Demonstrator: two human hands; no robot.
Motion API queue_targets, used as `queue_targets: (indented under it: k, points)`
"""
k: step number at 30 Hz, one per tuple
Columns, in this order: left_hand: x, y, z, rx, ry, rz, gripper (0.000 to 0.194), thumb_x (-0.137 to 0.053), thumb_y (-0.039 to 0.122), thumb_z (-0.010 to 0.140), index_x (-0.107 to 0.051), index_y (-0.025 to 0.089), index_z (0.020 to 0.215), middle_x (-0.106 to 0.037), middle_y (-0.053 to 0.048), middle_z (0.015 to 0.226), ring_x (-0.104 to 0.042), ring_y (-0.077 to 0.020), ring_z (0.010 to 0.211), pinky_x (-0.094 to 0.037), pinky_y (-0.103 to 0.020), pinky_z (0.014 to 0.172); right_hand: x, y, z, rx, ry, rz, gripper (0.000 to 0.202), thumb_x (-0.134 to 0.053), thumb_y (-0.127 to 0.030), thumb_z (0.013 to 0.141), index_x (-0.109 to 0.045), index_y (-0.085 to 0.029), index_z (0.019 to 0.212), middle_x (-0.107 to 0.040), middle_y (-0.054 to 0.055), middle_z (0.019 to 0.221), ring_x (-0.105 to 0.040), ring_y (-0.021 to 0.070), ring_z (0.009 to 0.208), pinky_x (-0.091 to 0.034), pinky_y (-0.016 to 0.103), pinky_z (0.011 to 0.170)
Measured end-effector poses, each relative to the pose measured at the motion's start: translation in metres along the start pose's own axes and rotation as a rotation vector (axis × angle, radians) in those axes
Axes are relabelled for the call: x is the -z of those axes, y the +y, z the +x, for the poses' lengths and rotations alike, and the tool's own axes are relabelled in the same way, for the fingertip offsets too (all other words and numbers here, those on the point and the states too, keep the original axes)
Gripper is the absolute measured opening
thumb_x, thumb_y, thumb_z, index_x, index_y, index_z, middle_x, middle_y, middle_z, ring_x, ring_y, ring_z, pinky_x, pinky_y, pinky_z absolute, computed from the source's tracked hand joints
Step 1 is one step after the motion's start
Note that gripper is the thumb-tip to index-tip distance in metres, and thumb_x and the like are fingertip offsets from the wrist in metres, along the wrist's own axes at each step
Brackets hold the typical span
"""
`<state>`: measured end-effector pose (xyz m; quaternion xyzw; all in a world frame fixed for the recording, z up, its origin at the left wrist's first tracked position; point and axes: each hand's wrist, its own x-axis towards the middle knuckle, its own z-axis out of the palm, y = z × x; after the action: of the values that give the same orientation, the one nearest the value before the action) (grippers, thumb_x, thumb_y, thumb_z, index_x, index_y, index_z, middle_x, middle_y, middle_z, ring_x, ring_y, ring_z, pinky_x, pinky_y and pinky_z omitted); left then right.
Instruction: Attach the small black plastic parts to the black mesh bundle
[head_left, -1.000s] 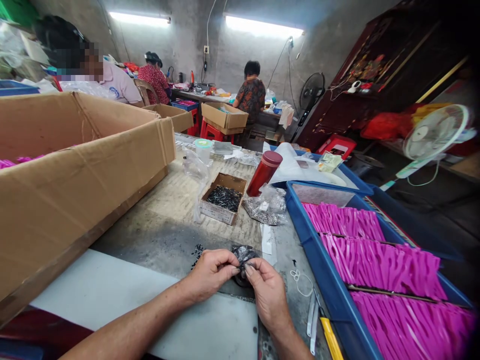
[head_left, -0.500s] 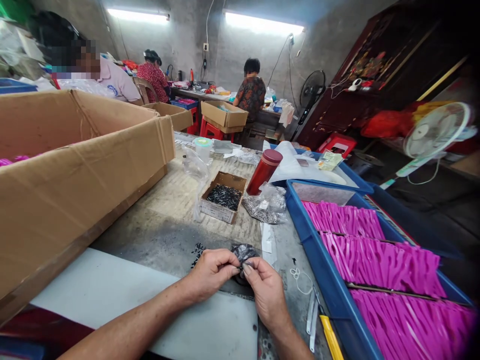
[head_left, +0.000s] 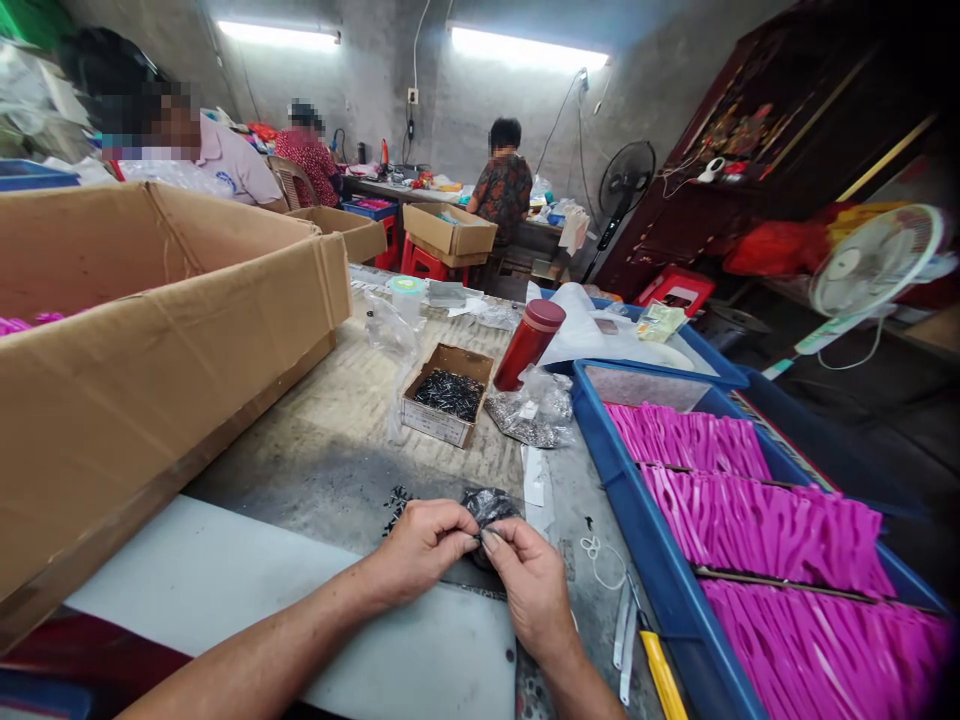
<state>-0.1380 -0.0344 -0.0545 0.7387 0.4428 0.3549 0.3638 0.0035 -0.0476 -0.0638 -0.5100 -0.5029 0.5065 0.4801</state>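
Note:
Thumb and fingers of my left hand (head_left: 431, 540) are pinched together, meeting the pinched fingertips of my right hand (head_left: 529, 575). Between them is something small and dark, too tiny to name. Just behind the fingertips sits a black plastic bag (head_left: 489, 503), partly covered by my hands. Small black pieces (head_left: 396, 505) lie in a loose pile beside my left hand. Under my forearms a pale grey sheet (head_left: 300, 580) covers the front of the table. Farther back stands an open cardboard box (head_left: 439, 424) holding many thin dark pins.
A large carton (head_left: 172, 330) stands at left. On the right, a blue tray (head_left: 637, 520) holds rows of magenta strips (head_left: 772, 530). A red flask (head_left: 529, 345), a clear bag of metal bits (head_left: 532, 410) and a yellow-handled tool (head_left: 660, 670) are nearby. Several people sit behind.
My hands stay in nearly the same place, fingertips still together. My right fingers have shifted very slightly. Nothing else on the table has visibly moved.

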Motion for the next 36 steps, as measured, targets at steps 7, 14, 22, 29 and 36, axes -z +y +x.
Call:
queue_targets:
  k: [7,14,22,29,36]
  points:
    - [-0.001,0.002,0.000,0.019,0.006,0.011,0.013,-0.049,0.009,0.070,-0.060,0.013,0.064,-0.057,0.001,0.060,-0.051,-0.0097,0.058,-0.037,-0.017,0.057,-0.001,-0.001,-0.001,0.033,0.022,-0.055,0.018,-0.057,-0.031,0.063,-0.057,-0.015,0.056,-0.050,-0.002,0.049,-0.042,0.0106,0.047,-0.036,0.021,0.045]
    - [-0.002,0.003,0.001,0.060,0.015,-0.001,0.013,-0.049,0.009,0.068,-0.060,0.013,0.063,-0.057,0.001,0.059,-0.050,-0.0097,0.057,-0.036,-0.017,0.057,0.001,0.001,-0.001,0.090,0.015,-0.153,0.018,-0.055,-0.030,0.066,-0.059,-0.015,0.059,-0.052,-0.001,0.051,-0.045,0.0116,0.049,-0.037,0.021,0.047]
    - [0.013,0.015,0.006,0.141,0.018,-0.043,0.011,-0.050,0.014,0.067,-0.059,0.011,0.062,-0.053,0.002,0.055,-0.046,-0.0089,0.053,-0.035,-0.017,0.051,0.005,0.014,0.000,0.175,0.012,-0.148,0.024,-0.053,-0.033,0.072,-0.062,-0.014,0.084,-0.065,0.006,0.074,-0.058,0.0174,0.067,-0.047,0.025,0.059]
    - [0.070,0.012,0.070,0.163,0.216,0.324,0.011,-0.049,0.016,0.065,-0.059,0.011,0.066,-0.054,0.002,0.055,-0.048,-0.0101,0.053,-0.036,-0.018,0.051,0.014,0.006,-0.002,0.284,0.136,-0.246,0.024,-0.050,-0.033,0.074,-0.064,-0.015,0.082,-0.066,0.006,0.075,-0.059,0.0183,0.068,-0.048,0.028,0.064]
    - [0.088,0.007,0.112,0.178,0.257,0.520,0.024,-0.046,0.006,0.062,-0.061,0.012,0.079,-0.061,-0.003,0.070,-0.053,-0.0160,0.069,-0.038,-0.023,0.064,0.024,0.010,0.001,0.328,0.131,-0.335,0.026,-0.047,-0.034,0.075,-0.063,-0.015,0.082,-0.066,0.007,0.076,-0.059,0.0190,0.068,-0.046,0.029,0.065]
